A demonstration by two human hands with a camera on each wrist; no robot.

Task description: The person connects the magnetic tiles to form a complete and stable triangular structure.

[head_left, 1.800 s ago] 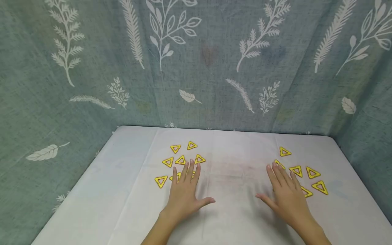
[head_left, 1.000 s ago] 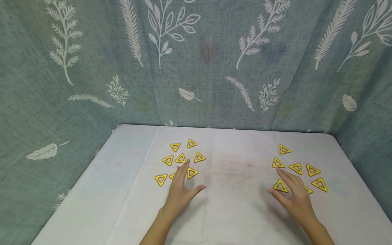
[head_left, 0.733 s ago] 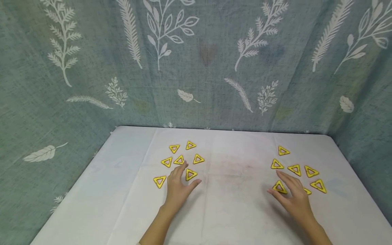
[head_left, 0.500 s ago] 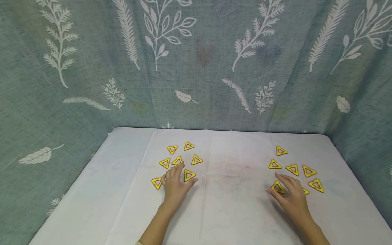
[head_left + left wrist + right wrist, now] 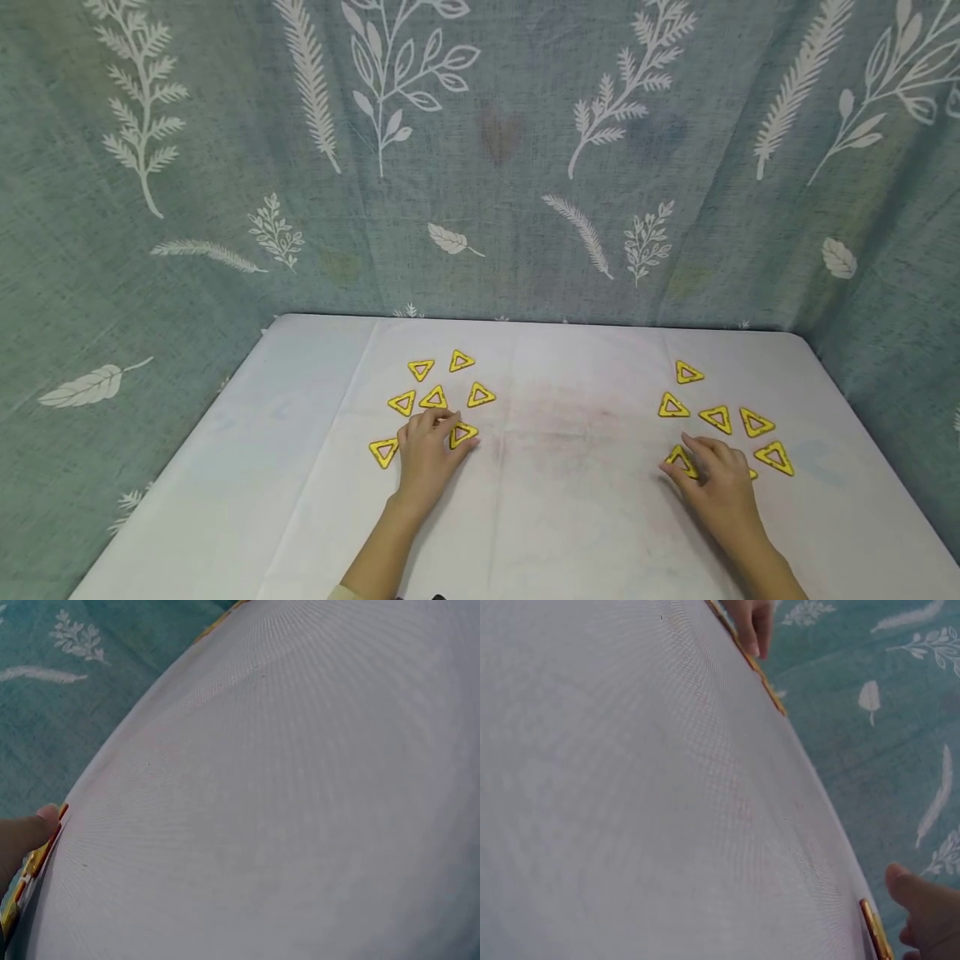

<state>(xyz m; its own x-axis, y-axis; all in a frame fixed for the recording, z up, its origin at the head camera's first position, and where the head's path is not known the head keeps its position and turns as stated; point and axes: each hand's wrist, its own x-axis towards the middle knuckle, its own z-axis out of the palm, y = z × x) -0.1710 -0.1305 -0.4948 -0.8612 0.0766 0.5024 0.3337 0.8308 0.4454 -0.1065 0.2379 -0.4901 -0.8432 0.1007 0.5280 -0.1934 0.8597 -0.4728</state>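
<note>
In the head view, my left hand [image 5: 427,454] curls over a yellow hollow triangle [image 5: 468,432] on the white table, thumb at its right corner and fingertips at its upper left. Another yellow triangle [image 5: 384,452] lies beside its knuckles. My right hand [image 5: 723,483] bends over a yellow triangle [image 5: 681,461], thumb at the left corner and index finger by the top. The right wrist view shows the right thumb [image 5: 911,889] raised slightly above that triangle [image 5: 874,930]. One more yellow triangle [image 5: 753,474] is mostly hidden behind the right hand.
Several yellow triangles [image 5: 432,397] lie flat beyond the left hand, and several more [image 5: 716,419] beyond and right of the right hand. The white table [image 5: 585,500] reaches back to a green leaf-patterned curtain [image 5: 525,250], which also stands at both sides.
Both hands, spread flat at first, have bent their fingers and lowered toward one triangle each. The thumbs and fingertips have drawn closer together around those triangles, which stay in place.
</note>
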